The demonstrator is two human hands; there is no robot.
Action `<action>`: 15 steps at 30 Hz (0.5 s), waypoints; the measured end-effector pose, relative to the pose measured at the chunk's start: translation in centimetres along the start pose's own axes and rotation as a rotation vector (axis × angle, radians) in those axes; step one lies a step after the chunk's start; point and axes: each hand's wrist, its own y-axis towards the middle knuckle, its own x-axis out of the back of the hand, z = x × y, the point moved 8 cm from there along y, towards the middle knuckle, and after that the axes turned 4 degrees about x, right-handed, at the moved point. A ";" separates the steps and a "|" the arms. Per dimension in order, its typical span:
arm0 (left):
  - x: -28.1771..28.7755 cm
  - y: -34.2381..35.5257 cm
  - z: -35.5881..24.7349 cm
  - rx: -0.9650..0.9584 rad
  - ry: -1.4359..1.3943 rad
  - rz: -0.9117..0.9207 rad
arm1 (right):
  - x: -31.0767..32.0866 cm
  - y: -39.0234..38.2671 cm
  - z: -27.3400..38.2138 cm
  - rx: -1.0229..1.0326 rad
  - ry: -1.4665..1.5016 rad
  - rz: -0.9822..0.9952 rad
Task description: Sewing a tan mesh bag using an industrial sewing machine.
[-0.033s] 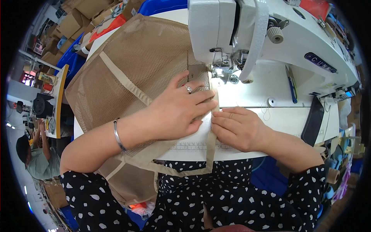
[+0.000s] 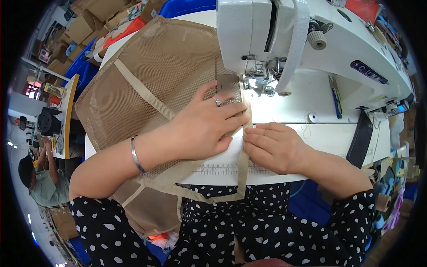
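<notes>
Brown mesh fabric (image 2: 169,53) with beige binding bands spreads over the left of the white sewing table, partly hanging off its front edge. My left hand (image 2: 200,127) lies flat on it, fingers spread, fingertips on the beige binding strip (image 2: 242,173) just in front of the presser foot (image 2: 252,84). Close by on the right, my right hand (image 2: 280,149) pinches the same strip between thumb and fingers. From there the strip runs down over the table edge and loops left. A grey-brown rectangular piece (image 2: 227,83) sits beside the foot, beyond my left fingertips. The needle tip cannot be made out.
The white sewing machine (image 2: 351,44) rises at the upper right. On its bed are thread snips (image 2: 336,97) and a small white bobbin (image 2: 312,117). A printed ruler (image 2: 218,169) runs along the front edge. At far left, a person (image 2: 49,178) works by another table.
</notes>
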 end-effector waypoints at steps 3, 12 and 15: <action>-0.1 0.3 0.2 -0.002 0.041 -0.029 | -0.1 -0.1 -0.1 -0.011 -0.008 0.001; -0.9 0.5 -0.2 -0.030 0.198 -0.116 | -0.2 0.1 -1.2 -0.109 0.050 0.011; -0.8 0.7 0.1 -0.021 0.233 -0.125 | -0.4 0.1 -1.3 -0.125 0.053 0.024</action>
